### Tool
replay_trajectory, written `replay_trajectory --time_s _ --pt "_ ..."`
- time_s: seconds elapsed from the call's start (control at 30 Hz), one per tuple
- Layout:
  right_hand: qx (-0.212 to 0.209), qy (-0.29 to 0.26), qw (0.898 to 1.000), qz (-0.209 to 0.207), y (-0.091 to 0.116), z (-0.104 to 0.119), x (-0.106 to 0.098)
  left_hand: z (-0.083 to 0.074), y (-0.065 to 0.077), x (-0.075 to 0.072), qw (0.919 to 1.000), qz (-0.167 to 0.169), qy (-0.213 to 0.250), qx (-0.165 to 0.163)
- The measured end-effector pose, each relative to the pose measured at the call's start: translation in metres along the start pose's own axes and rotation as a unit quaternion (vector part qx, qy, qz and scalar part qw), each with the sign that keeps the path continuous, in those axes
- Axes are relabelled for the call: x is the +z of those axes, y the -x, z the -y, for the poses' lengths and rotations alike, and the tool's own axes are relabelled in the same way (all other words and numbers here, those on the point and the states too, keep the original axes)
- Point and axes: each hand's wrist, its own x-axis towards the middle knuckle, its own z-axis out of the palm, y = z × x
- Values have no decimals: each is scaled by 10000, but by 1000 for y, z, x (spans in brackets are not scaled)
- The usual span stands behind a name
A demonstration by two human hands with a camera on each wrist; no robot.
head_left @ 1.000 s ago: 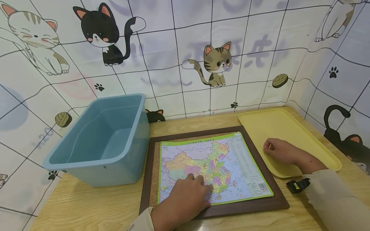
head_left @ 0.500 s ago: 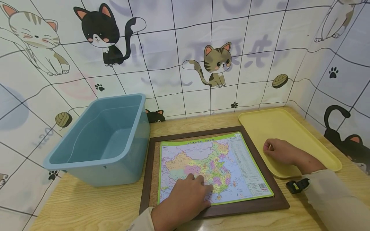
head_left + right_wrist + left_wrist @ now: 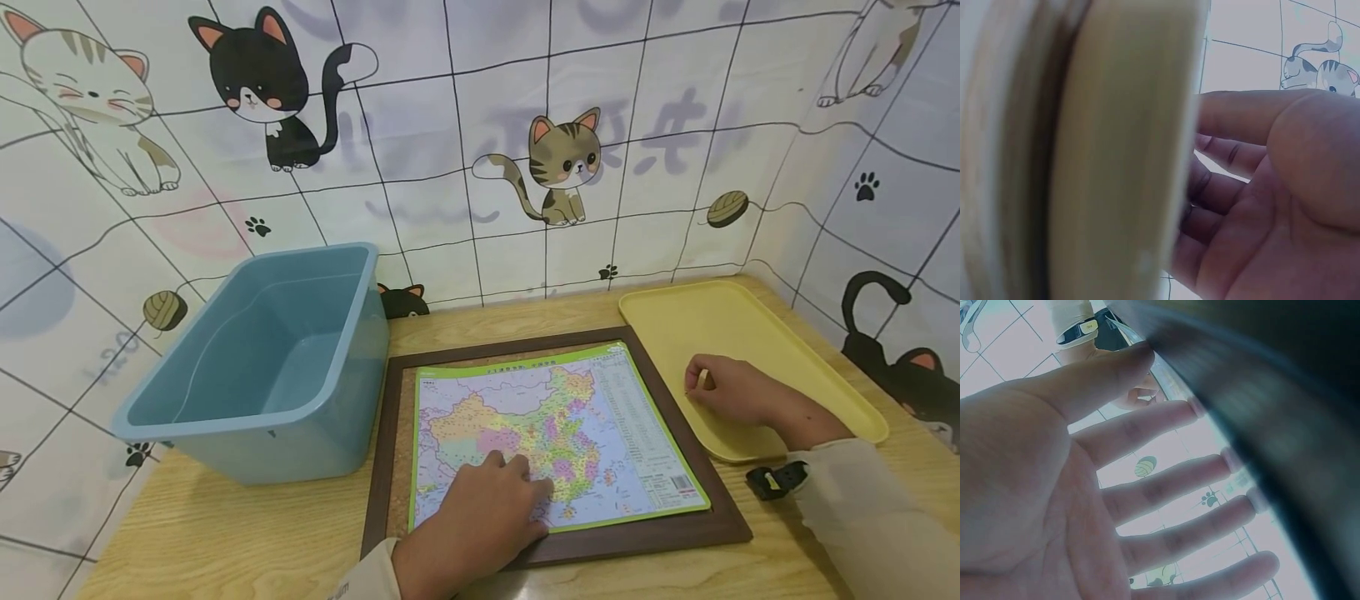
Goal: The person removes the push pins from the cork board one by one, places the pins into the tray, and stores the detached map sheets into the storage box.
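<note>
A map of China [image 3: 517, 400] with a green border lies on a brown-framed cork board [image 3: 386, 450] in the middle of the head view. My left hand [image 3: 480, 508] rests on the map's lower part, its fingers spread and lightly bent. In the left wrist view its fingertips [image 3: 1250, 499] meet the dark edge of the board. To the right, my right hand [image 3: 738, 392] rests on a yellow tray [image 3: 690, 321], fingers loosely curled, with no object seen in it. The right wrist view shows the tray's blurred edge, which hides some fingertips.
A deep blue plastic tub [image 3: 330, 442] stands at the left of the wooden table [image 3: 225, 533], and nothing shows inside it. Behind the table hangs a white wall covering [image 3: 450, 167] printed with cats and grid lines. A black wrist strap [image 3: 776, 481] sits on the right forearm.
My right hand's fingers have shifted very slightly on the tray. The left hand, map, board and tub stay where they were.
</note>
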Motion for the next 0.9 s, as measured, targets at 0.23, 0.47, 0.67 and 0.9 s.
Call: replay_trajectory --time_s 0.23,0.47,0.67,0.9 --pt "-121 77 9996 -249 -2 8 -5 0 -1 0 9999 8 -109 -9" --pt "-231 2 9990 -374 -2 26 -5 0 0 -1 9998 -36 -187 -8" --pt "-297 47 9989 -359 -1 36 2 0 -1 -1 9999 -13 -172 12" --pt "-255 81 9993 -256 1 44 10 -1 0 0 9998 32 -172 6"
